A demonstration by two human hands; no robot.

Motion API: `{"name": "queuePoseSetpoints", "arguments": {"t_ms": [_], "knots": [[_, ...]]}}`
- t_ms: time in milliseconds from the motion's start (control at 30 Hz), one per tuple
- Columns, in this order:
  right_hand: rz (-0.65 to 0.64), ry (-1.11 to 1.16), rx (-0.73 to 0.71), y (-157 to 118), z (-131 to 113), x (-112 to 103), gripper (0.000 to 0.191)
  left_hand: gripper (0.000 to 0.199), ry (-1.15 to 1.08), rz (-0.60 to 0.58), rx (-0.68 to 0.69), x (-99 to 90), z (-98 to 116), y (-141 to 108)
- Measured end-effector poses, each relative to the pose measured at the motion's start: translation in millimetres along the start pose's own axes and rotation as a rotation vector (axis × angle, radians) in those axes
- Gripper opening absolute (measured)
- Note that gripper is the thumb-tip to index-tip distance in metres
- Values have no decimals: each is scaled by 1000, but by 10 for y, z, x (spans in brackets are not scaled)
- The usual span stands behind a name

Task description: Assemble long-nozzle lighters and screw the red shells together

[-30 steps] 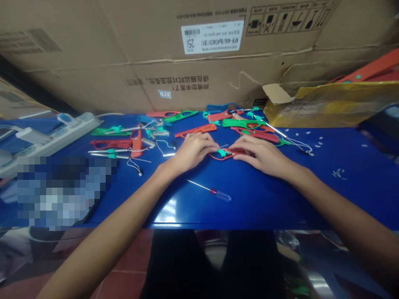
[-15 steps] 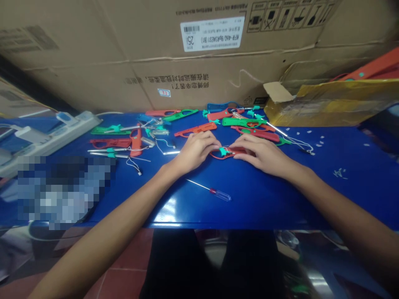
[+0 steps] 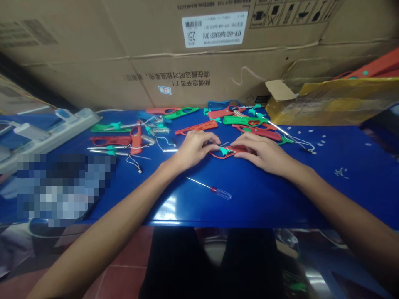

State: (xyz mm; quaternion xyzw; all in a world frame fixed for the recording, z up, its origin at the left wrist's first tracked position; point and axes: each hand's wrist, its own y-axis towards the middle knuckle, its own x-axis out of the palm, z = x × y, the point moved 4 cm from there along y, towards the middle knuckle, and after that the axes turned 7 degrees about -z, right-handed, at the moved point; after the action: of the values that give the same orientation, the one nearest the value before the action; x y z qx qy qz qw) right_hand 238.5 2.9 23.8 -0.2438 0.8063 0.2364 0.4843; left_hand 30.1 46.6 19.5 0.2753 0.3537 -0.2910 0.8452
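In the middle of the blue table lies a red lighter casing [image 3: 220,153], its looped handle end pointing left. A teal trigger piece [image 3: 223,151] and a small metallic part sit in it. My right hand [image 3: 262,151] grips the casing's right part between thumb and fingers, covering much of it. Beside the trigger, the thumb and forefinger of my left hand [image 3: 199,147] come together in a pinch; a thin grey strip shows by the fingertips, but what they hold is unclear. Nearer to me lies a screwdriver [image 3: 222,193] with a clear handle, untouched.
Behind my hands lie several lighter casings, such as a green one [image 3: 245,121]. Metal tubes with wires [image 3: 124,126] lie to the left, near a white power strip [image 3: 75,131]. A taped carton [image 3: 336,104] stands right; a large cardboard box [image 3: 109,74] stands behind.
The left thumb and forefinger have shifted slightly away from the teal trigger, showing more of it. The right hand keeps its hold on the casing. The view has tilted slightly.
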Motion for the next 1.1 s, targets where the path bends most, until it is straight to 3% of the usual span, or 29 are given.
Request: {"name": "queuePoseSetpoints", "arguments": {"t_ms": [200,433,633,867,1100], "knots": [[-1,-39,-29,-9,-18,-14,31,5,-1,-13,-17,8,27,-6],[89,-336,-156,-16,-161,-16,37,6,18,19,-71,61,7,-1],[46,-294,-170,38,-204,92,38,11,57,30,-23,-55,58,-35],[34,-129,-154,37,-197,54,32,17,202,-147,-9,-381,-18,-146],[30,-68,-140,-8,-174,29,30,22,143,-244,57,-306,-48,-153]]}}
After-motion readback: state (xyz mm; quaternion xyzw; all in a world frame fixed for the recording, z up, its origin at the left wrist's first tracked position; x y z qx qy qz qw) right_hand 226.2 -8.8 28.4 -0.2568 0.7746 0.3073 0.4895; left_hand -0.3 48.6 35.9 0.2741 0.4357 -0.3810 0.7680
